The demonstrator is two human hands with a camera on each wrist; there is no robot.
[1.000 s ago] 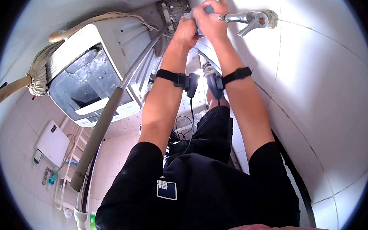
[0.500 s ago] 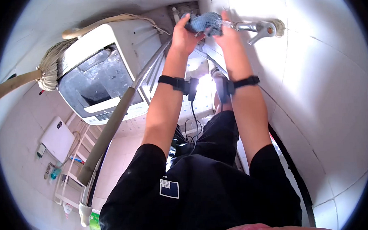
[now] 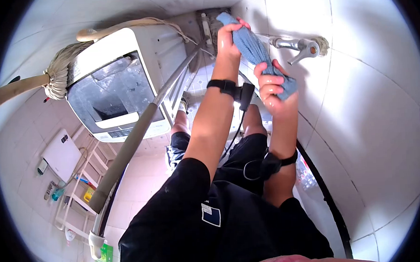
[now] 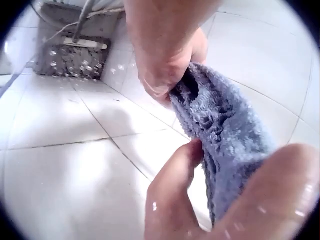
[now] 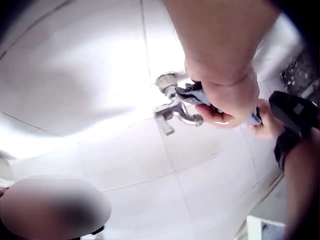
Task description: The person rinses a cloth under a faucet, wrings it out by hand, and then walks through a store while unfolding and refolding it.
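A blue cloth (image 3: 253, 47) is gripped at its nearer end by the curled fingers of the right hand (image 3: 275, 93), at its farther end by those of the left hand (image 3: 228, 39). Loose edges are exposed past both hands. Room is bounded by a tap (image 3: 302, 46) just beside, on the tiled wall (image 3: 367, 91), and by a washing machine (image 3: 105, 95) well to the left.

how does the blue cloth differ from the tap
The cloth is blue, textured fabric; the tap is shiny metal. The cloth is bunched lengthwise, gripped by the left hand and the right hand, while the tap is fixed to the tiled wall, with neither hand gripping it.
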